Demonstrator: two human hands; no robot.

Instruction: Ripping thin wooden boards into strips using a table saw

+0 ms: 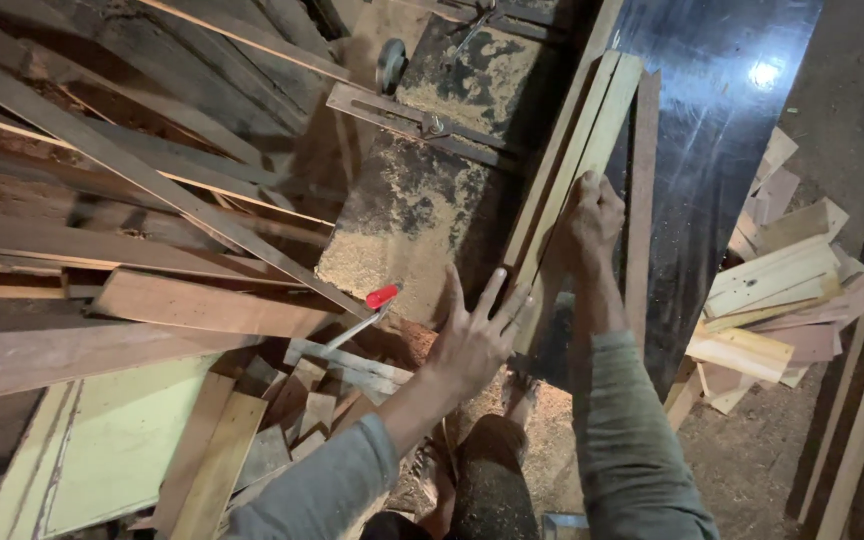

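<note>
Pressing pale wooden strips (pixel 577 140) on the sawdust-covered saw surface (pixel 422 200): right hand (pixel 592 220) curled on them at 1 o'clock, left hand (pixel 472 340) flat, fingers (pixel 497 295) spread, against their near end. Most length lies ahead, apparently uncut.

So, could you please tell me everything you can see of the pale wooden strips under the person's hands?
The pale wooden strips are long, narrow, light yellowish lengths lying side by side on a sawdust-covered machine table, running diagonally away from the camera. The right hand presses on them; the left hand, fingers spread, rests against their near end.
</note>
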